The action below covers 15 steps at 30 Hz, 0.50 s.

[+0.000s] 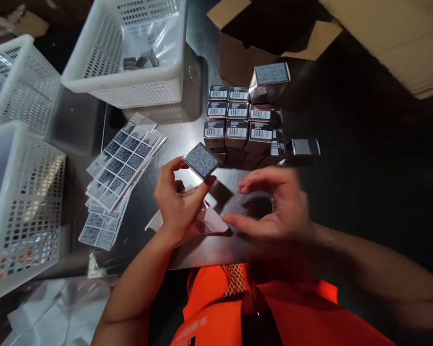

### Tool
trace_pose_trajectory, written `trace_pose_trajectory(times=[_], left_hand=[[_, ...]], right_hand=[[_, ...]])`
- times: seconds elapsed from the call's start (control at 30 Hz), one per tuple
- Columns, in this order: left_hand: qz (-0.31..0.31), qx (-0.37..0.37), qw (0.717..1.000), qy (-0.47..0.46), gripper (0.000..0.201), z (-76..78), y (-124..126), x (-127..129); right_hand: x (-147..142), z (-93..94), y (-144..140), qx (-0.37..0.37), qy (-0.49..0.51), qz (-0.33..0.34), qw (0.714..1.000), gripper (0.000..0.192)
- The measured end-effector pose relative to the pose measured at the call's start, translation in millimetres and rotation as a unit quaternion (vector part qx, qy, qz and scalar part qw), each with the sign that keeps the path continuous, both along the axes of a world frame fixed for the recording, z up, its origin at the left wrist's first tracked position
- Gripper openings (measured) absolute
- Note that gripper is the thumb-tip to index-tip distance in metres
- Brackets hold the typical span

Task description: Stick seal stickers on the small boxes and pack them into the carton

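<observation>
Our left hand has its grip clamped on a small grey patterned label, thumb on the near-left edge and fingertips on the right, holding it tilted just above the counter. Under that hand lies a pale sheet of backing paper, partly hidden by the palm. Our right hand hovers just to the right with fingers spread apart and curved, holding nothing that we can make out; it is blurred, so we cannot tell whether the fingertips touch the backing paper.

Just beyond the label stands a block of small dark boxes, packed in rows with barcode stickers facing up. One box sits on the far right of the block with a grey patterned label on its top, and another box lies on its side at the right end of the block.

To the left of our hands a fanned stack of label sheets lies flat on the counter. Farther left and far, three white plastic baskets stand near each other; the far one holds clear plastic bags. An open cardboard carton stands at the far edge behind the boxes. At the near edge we see an orange vest.
</observation>
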<state>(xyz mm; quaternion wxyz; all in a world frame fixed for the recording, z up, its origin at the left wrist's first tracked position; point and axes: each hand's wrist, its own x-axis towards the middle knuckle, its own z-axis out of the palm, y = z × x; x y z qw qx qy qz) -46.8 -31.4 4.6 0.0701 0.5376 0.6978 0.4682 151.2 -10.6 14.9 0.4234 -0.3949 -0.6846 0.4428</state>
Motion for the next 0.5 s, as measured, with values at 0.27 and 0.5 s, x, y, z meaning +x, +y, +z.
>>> trace_pose_trajectory(times=[0.27,0.5], left_hand=[[-0.034,-0.064,0.976,-0.206,0.057,2.2,2,3],[-0.020,-0.108,0.977,-0.184,0.057,3.8,4,2]], right_hand=[[-19,-10.9,3,-0.197,-0.004,0.146,0.969,0.039],[-17,-4.8,10,-0.102,-0.046,0.118,0.987,0.038]])
